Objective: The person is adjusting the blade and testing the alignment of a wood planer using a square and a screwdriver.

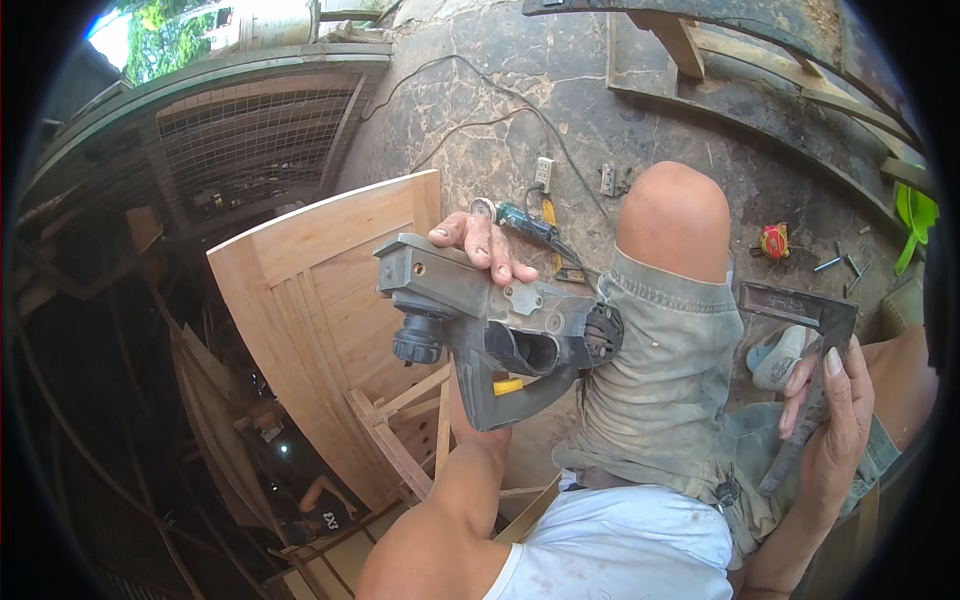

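A grey electric planer (470, 300) with a black front knob and a yellow trigger is in front of me, tilted on its side. The fingers of my left hand (480, 245) lie over its far side; the thumb and palm are hidden behind it. The planer's rear end reaches the thigh of my raised leg. At the right, my right hand (835, 400) is closed around one arm of a dark, worn L-shaped square (785, 303). The square's other arm points left above my shorts.
A wooden panel door (340, 240) stands at left. On the cracked floor are a teal corded power tool (528, 225), a socket box (543, 172), a red-yellow tape measure (774, 241), several screws (852, 266) and a green dustpan (914, 220). Another person (325, 510) shows at lower left.
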A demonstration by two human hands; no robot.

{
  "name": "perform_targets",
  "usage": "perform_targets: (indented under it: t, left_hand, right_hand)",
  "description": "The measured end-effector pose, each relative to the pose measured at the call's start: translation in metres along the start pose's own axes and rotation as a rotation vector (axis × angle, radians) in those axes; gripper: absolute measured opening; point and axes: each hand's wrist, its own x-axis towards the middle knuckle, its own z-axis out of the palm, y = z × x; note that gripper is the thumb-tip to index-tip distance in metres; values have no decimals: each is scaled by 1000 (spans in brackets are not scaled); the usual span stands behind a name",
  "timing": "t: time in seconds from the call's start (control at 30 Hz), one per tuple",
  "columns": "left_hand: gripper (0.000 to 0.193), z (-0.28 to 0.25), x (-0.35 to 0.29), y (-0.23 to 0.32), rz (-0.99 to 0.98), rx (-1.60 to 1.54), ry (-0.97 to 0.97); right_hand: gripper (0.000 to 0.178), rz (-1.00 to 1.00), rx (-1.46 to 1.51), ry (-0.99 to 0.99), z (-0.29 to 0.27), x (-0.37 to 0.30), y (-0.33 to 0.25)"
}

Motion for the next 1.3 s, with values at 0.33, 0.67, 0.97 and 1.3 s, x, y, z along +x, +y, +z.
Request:
perform_targets:
  t: [0.33, 0.67, 0.97, 1.3]
  left_hand:
    - [70, 8, 27, -21, 129, 78, -28]
    - [105, 123, 88, -61, -146, 521, 247]
    - [92, 183, 178, -130, -856, 1211, 386]
    - [90, 202, 183, -182, -845, 1460, 248]
  right_hand:
    - [41, 9, -62, 84, -15, 6, -2]
    - [32, -185, 35, 86, -15, -20, -21]
    - [34, -431, -69, 258, -59, -130, -35]
    - [32, -626, -149, 232, -73, -154, -6]
